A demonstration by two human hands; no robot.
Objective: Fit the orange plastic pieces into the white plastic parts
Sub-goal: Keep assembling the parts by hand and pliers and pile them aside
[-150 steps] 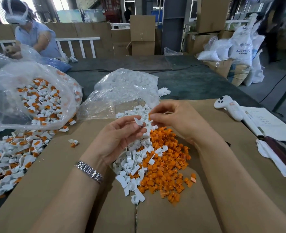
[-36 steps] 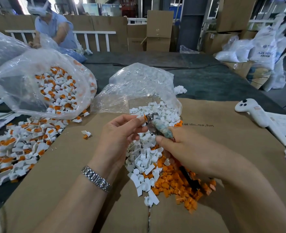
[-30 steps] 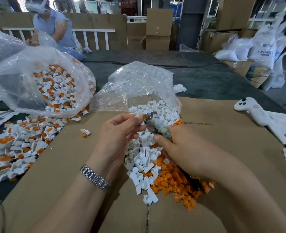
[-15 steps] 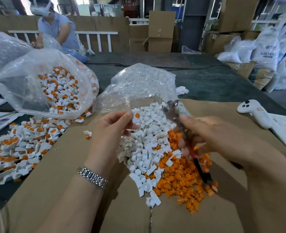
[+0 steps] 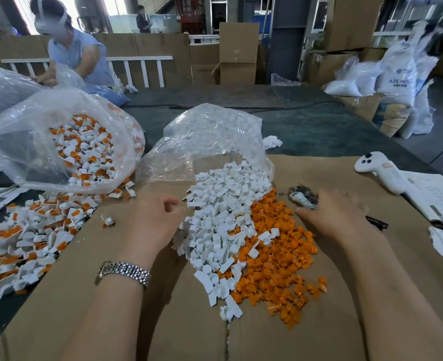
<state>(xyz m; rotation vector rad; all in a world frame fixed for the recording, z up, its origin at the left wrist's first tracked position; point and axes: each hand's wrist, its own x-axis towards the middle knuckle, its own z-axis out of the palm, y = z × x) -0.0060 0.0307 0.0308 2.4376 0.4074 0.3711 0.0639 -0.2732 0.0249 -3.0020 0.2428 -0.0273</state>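
Clear plastic marks the far left, where a bag [image 5: 59,142] of assembled white-and-orange pieces lies open on its side, more finished pieces [image 5: 25,238] spilling from its mouth across the edge of the cardboard-covered desk [image 5: 59,295]. One lone assembled piece [image 5: 107,221] sits apart on the cardboard, near the left hand [image 5: 154,220]. That hand, a metal watch [image 5: 122,272] on its wrist, rests at the left edge of the white heap with fingers loosely curled; whether they hold a part cannot be told. At centre, the white plastic parts [image 5: 220,217] pour out of a second clear bag [image 5: 210,136] in a long drift, touching the orange plastic pieces [image 5: 275,256] heaped just beside them on the right. Right of the orange heap, the right hand [image 5: 330,214] lies palm-down, motion-blurred, fingers extended over a small metal tool [image 5: 301,197] lying on the cardboard; a grip on it cannot be made out. Farther right rest a white controller [image 5: 379,170] and papers [image 5: 434,194]. Across the desk, upper left, another person [image 5: 77,53] handles a bag.
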